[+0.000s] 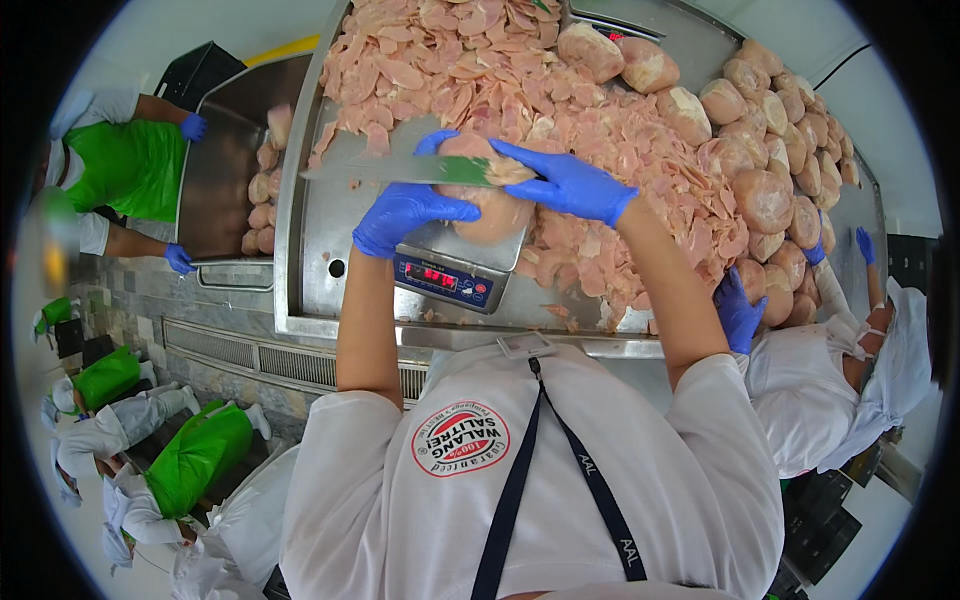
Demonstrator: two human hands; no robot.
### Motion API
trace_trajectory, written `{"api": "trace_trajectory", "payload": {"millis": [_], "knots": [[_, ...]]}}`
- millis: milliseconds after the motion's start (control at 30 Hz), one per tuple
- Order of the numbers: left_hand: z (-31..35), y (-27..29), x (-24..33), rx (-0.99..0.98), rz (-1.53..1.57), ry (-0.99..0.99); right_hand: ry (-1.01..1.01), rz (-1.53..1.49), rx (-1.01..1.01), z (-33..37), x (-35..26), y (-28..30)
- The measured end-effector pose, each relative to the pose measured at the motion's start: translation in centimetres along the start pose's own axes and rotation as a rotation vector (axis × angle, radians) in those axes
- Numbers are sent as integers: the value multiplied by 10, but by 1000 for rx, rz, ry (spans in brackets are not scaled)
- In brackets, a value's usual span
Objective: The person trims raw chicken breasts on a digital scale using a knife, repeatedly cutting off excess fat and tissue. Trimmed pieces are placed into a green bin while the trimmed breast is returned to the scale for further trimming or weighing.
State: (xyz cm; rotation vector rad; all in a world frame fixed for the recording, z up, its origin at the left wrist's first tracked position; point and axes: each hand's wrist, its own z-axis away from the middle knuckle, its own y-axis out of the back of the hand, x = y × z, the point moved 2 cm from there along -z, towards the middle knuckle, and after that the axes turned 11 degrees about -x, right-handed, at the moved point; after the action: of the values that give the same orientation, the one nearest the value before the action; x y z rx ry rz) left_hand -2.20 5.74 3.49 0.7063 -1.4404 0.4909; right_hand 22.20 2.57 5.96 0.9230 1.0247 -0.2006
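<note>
A round lump of pale pink meat (490,222) is between my gloved hands, above a digital scale (455,280) with a lit red display. My left hand (410,208) grips its left side, the thumb on the near face and fingers on the far side. Across the top lies a long knife (370,170), its blurred blade pointing left and its green handle toward my right hand. My right hand (575,185) is closed around the handle's right end, beside a pale yellowish scrap (510,172). Some of its fingers also rest by the meat.
Thin meat slices (450,70) pile across the steel table (345,225). Whole meat lumps (765,200) are heaped on the right, near a co-worker's gloved hand (740,310). A second scale (615,30) stands at the back. Left is a steel bin (225,150) with a green-aproned person beside it.
</note>
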Motion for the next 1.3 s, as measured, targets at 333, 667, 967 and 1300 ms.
{"api": "trace_trajectory", "payload": {"millis": [333,667,967,1300], "knots": [[-16,17,5,-115,-20,51,-110,-121,147,-22,4,-9],[-10,-22,17,48,-210,152,-158,-283,380,44,27,-70],[-15,-19,33,-2,-294,253,-77,-355,542,10,31,-70],[-24,-39,23,54,-354,273,-275,-292,233,52,38,-68]]}}
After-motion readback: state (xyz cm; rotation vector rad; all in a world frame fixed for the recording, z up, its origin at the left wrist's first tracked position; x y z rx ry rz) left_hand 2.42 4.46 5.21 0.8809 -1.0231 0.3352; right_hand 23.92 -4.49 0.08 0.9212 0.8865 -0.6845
